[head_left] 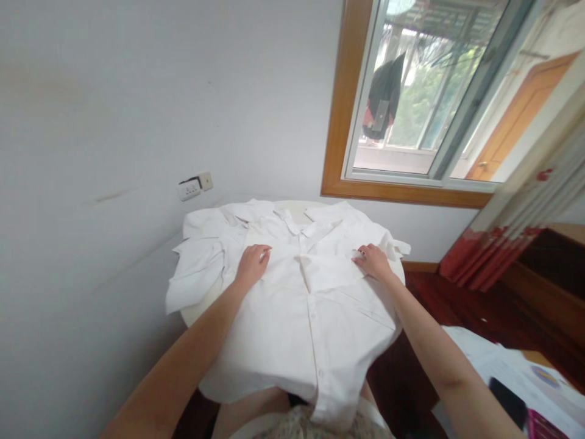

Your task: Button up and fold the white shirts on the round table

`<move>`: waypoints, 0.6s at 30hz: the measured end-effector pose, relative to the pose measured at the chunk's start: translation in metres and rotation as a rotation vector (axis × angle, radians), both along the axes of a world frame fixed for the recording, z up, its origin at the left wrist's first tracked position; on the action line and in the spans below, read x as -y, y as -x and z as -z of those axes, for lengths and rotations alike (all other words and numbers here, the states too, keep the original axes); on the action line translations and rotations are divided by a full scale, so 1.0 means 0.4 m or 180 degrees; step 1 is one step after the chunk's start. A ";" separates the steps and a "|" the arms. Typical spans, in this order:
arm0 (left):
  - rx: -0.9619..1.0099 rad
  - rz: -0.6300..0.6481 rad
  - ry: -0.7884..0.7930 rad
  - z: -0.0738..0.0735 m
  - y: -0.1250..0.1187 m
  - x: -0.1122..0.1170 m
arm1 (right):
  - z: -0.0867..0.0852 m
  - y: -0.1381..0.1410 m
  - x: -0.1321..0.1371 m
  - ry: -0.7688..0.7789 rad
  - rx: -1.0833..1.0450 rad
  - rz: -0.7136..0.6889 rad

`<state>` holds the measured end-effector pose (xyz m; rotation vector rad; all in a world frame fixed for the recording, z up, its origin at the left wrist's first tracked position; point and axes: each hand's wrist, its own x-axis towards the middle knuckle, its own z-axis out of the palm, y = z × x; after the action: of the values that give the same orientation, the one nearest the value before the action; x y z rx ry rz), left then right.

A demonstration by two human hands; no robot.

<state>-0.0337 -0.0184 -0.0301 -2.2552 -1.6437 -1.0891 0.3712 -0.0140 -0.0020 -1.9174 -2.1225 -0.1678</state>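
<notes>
A white button-up shirt (283,323) lies spread front side up, its collar toward the wall and its hem hanging over the near edge onto my lap. It covers most of a round white table (297,209). My left hand (253,266) has its fingers together on the cloth at the left of the chest. Across from it, my right hand (373,261) pinches the fabric at the right side of the chest. Between the hands, a raised fold (304,268) crosses the button placket. More crumpled white cloth (194,268) lies at the table's left.
A white wall with a socket (189,189) stands behind the table. Above right is a wood-framed window (347,186), beside a red and cream curtain (484,250). At lower right, papers (498,360) and a dark phone (508,402) lie on a surface.
</notes>
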 end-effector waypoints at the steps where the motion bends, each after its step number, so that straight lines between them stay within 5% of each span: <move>1: -0.0007 -0.0005 -0.0002 0.000 -0.001 0.001 | -0.003 0.002 0.002 -0.0108 -0.0056 -0.0022; 4: 0.0021 -0.0022 -0.0011 0.001 -0.001 0.002 | -0.018 0.008 0.018 -0.0419 -0.0410 -0.0355; 9: 0.0171 -0.0008 -0.0028 -0.016 -0.003 0.001 | -0.083 0.053 0.080 -0.0247 -0.1618 -0.1086; 14: 0.0931 0.0265 0.0314 -0.073 -0.026 0.037 | -0.149 0.174 0.150 0.0226 -0.2897 -0.2004; 18: 0.1836 0.0546 0.0938 -0.094 -0.042 0.119 | -0.152 0.301 0.177 0.0762 -0.3690 -0.2481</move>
<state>-0.0167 -0.0661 0.0077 -2.4471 -1.9438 -1.7785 0.2506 -0.0848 0.0589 -0.7108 -1.8040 1.0882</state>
